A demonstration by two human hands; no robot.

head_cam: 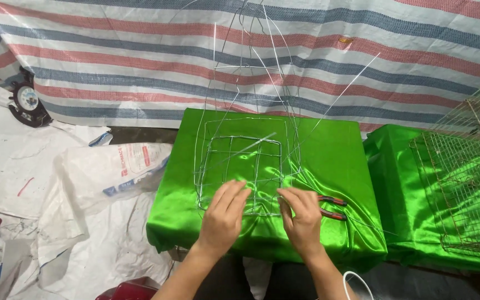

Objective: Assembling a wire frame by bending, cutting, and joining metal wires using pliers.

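Observation:
A thin silver wire frame [240, 166] shaped as a grid lies on a block covered in shiny green cloth [334, 150]. Long loose wires rise from it toward the striped tarp. My left hand [223, 216] rests flat on the frame's near edge, fingers apart and pressing on the wire. My right hand [301, 214] pinches the wire at the frame's near right corner. Red-handled pliers [331, 206] lie on the cloth just right of my right hand, partly hidden by it.
A second green-covered block [395, 166] stands at the right with a finished wire mesh cage [468, 183] on it. White plastic sacks [101, 172] cover the floor at the left. A striped tarp [140, 55] hangs behind. A small round dial object [27, 99] sits at far left.

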